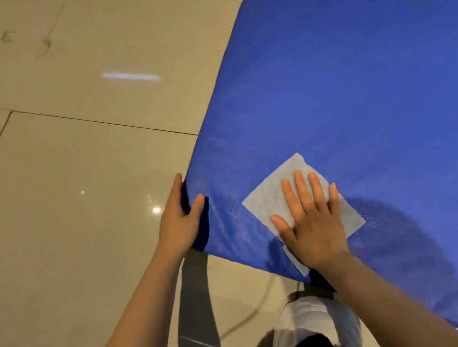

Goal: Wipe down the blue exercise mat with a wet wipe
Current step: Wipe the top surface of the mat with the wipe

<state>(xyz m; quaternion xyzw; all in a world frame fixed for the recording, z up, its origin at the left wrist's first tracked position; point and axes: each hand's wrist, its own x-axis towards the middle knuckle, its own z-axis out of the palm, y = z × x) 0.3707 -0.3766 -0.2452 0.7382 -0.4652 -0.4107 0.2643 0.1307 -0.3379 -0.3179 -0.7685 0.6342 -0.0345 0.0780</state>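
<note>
The blue exercise mat (358, 96) fills the right half of the view, lying thick and flat above the tiled floor. A pale square wet wipe (269, 194) lies spread on the mat near its close left corner. My right hand (311, 220) presses flat on the wipe with straight, spread fingers and covers its near part. My left hand (180, 221) grips the mat's left edge, thumb on top and fingers wrapped down around the side. The mat's surface looks damp and speckled around the wipe.
Glossy beige floor tiles (63, 196) with dark grout lines spread to the left and behind the mat. Below the mat's near edge I see my leg in light clothing (311, 329) and a thin pale cord (250, 314) on the floor.
</note>
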